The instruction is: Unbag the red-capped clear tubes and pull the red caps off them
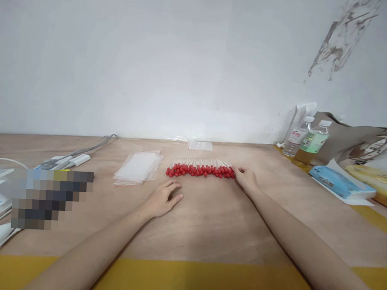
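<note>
Btm edge of frame: yellow strip (pixel 186 281) on wood table (pixel 205 232) | Just below ctr: L hand (pixel 163 199), open, fingers loosely curved | R of ctr: R hand (pixel 246 178), fingertips at R end of row, can't tell if gripping | Mid-frame: red-tipped white sticks (pixel 200 170), packed in row | L of ctr: stacked clear bags (pixel 138 167) | R side, nr wall (pixel 197 67): 2 bottles (pixel 314 142)

Green-labelled bottle (pixel 313 143), blue packet (pixel 342 182), grey bag (pixel 344 139)
</note>
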Tool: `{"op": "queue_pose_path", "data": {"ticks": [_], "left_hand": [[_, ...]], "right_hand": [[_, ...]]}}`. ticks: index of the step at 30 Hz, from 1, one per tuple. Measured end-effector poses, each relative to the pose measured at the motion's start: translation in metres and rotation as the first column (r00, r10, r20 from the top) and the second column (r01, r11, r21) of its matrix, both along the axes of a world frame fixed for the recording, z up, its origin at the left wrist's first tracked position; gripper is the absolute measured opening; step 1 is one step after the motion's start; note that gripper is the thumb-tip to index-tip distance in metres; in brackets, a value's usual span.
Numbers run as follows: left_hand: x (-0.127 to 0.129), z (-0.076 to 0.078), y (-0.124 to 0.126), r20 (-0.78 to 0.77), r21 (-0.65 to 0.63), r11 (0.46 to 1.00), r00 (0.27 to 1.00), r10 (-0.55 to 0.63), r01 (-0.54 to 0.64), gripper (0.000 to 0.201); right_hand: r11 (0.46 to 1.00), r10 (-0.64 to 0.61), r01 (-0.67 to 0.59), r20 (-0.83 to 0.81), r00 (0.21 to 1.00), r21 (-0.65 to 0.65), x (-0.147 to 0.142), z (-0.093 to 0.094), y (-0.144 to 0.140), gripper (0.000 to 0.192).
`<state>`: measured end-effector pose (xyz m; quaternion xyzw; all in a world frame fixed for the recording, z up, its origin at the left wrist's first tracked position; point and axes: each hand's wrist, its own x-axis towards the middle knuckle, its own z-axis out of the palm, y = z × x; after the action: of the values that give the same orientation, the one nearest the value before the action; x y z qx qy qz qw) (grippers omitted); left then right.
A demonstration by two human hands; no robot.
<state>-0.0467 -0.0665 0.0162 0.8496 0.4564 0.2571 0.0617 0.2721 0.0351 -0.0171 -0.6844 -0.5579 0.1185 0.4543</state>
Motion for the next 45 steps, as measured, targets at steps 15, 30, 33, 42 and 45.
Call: {"op": "queue_pose_path", "data": {"ticks": [15,30,33,42,45], "left_hand": [[0.005,0.002,-0.007,0.035,0.174,0.983,0.998,0.052,-0.057,0.051],[0.039,-0.008,0.022,-0.075,0.229,0.965,0.991,-0.113,0.128,0.031],[0.039,-0.008,0.022,-0.057,0.218,0.967,0.991,-0.121,0.131,0.03],[0.041,-0.005,0.02,-0.056,0.203,0.966,0.987,-0.149,0.158,0.029],[0.04,-0.006,0.019,-0.085,0.206,0.966,0.986,-0.145,0.159,0.029]], "right_hand": [[0.786,0.37,-0.502,0.374,0.85,0.361,-0.035,0.017,-0.057,0.018],[0.66,0.481,-0.712,0.594,0.645,0.24,-0.077,0.022,-0.078,0.016],[0.654,0.487,-0.728,0.623,0.613,0.205,-0.079,0.021,-0.077,0.019],[0.652,0.437,-0.726,0.673,0.597,0.22,-0.085,0.013,-0.071,0.021],[0.641,0.435,-0.739,0.695,0.573,0.209,-0.084,0.016,-0.074,0.023]]}}
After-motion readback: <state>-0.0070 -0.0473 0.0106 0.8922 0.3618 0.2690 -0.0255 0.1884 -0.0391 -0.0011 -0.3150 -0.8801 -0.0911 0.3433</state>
